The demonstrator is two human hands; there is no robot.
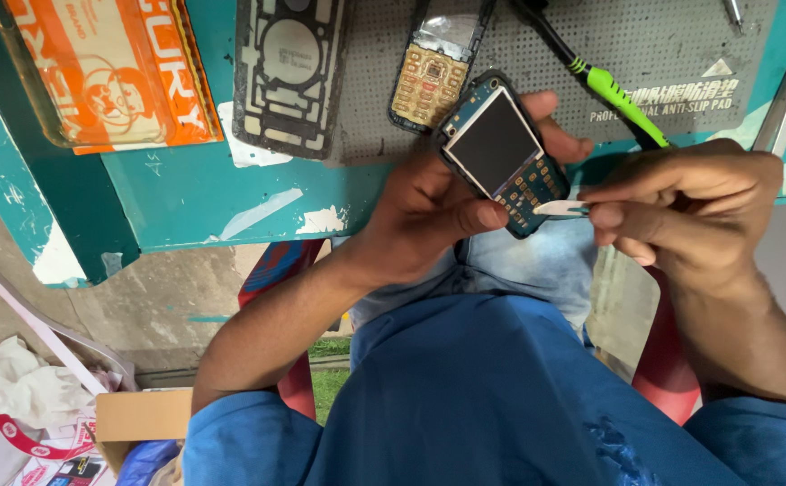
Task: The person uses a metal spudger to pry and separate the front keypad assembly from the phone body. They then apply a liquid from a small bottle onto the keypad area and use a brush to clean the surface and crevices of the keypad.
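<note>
Single head view, steeply down, close over the lap

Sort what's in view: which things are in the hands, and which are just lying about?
In hand:
- phone circuit board with screen, in left hand
- thin white pry tool, in right hand

Lying about:
- phone shell
- green-handled tool
- grey perforated mat
- orange packet

The phone circuit board [501, 155] sits tilted in the air above the lap, blue with gold keypad contacts across its near end and a dark, unlit screen in a pale frame filling the far part. Touching its near right edge is a small white pry tool [560, 208], flat, pointed, lying nearly level.
</note>
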